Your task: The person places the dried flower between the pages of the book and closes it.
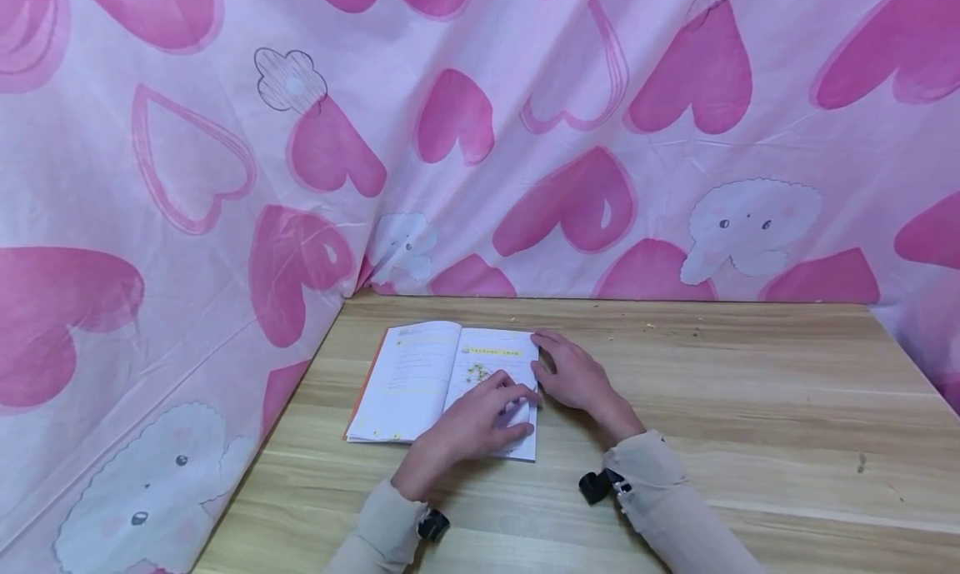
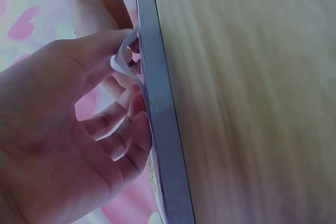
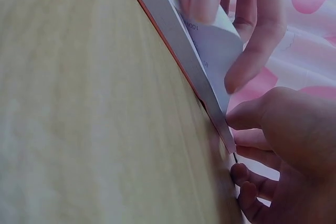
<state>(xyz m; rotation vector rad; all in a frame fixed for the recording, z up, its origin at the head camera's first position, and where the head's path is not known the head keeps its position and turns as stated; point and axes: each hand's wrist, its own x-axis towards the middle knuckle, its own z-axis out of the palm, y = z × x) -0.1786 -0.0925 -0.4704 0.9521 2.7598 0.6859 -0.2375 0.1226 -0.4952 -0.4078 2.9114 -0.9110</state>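
Observation:
An open book (image 1: 420, 382) lies on the wooden table, with print on both pages and a small picture on the right one. My left hand (image 1: 476, 420) is over the right page. Between its thumb and index finger bends a curled page (image 3: 220, 45), lifted off the stack in the right wrist view; the left wrist view has this page (image 2: 123, 61) beside the thumb. My right hand (image 1: 573, 374) touches the book's right edge near the far corner, thumb and index finger apart. Its fingertips (image 3: 239, 171) reach the corner in the right wrist view.
The wooden table (image 1: 750, 407) extends to the right of the book. Pink heart-patterned cloth (image 1: 562, 74) hangs behind and along the left side. Small specks dot the far tabletop. A black strap device (image 1: 596, 486) sits at the right wrist, another (image 1: 432, 526) at the left.

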